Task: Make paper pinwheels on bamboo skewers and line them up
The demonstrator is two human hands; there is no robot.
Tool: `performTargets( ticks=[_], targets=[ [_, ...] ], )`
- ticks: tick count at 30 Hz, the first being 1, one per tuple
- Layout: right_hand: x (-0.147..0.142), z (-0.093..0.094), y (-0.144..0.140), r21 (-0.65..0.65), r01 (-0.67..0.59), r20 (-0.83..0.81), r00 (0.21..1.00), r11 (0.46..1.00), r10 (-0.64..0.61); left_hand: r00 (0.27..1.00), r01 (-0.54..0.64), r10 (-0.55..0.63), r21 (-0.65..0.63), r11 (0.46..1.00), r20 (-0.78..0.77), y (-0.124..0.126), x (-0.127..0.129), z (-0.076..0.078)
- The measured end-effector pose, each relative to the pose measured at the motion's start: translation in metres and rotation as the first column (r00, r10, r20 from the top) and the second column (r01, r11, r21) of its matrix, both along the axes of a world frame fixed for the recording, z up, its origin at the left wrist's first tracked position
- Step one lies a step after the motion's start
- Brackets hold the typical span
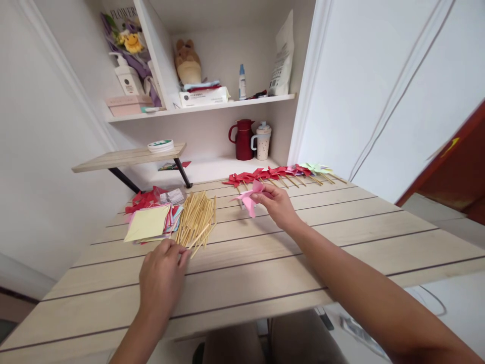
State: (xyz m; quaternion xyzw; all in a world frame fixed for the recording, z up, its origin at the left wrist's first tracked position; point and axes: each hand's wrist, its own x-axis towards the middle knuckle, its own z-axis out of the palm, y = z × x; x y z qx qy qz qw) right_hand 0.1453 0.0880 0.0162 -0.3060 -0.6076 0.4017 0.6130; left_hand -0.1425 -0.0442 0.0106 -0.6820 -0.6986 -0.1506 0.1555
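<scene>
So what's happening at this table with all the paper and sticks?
A person sits at a wooden table handling paper pinwheels. The right hand holds a folded pink paper pinwheel head just above the table. The left hand touches the near end of a pile of thin wooden sticks, beside a stack of coloured paper squares. A row of finished pinwheels, mostly red, lies along the far edge.

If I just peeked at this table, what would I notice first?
Probably the pink paper pinwheel pinched in the right hand above the middle of the wooden table. Next, the pile of wooden sticks that the left hand reaches into, beside a stack of coloured paper squares. Along the far edge lies a row of finished pinwheels, mostly red.
</scene>
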Motion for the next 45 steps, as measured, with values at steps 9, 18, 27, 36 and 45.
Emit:
performTargets(
  ticks=[9,18,27,36,45],
  targets=[
    [-0.001,0.01,-0.001,-0.025,-0.025,-0.177,0.984,0.999,0.02,0.98,0.189,-0.195,-0.128,0.974,-0.039,0.011,0.046,0.005],
    [0.002,0.017,-0.001,-0.019,-0.024,-0.23,0.973,1.0,0.019,0.943,0.267,-0.299,-0.2,0.943,-0.147,0.016,0.08,0.002],
    [0.003,0.017,0.0,-0.008,-0.011,-0.228,0.974,1.0,0.009,0.885,0.316,-0.407,-0.348,0.882,-0.226,0.023,0.111,0.004],
    [-0.005,0.018,-0.002,-0.107,-0.101,-0.443,0.895,0.989,0.044,0.918,0.353,-0.377,-0.177,0.919,-0.125,0.041,0.104,-0.004],
    [-0.027,-0.002,-0.002,-0.335,-0.351,-0.705,0.709,0.874,0.015,0.907,0.331,-0.35,0.117,0.936,0.234,0.07,0.118,-0.005]
  ],
)
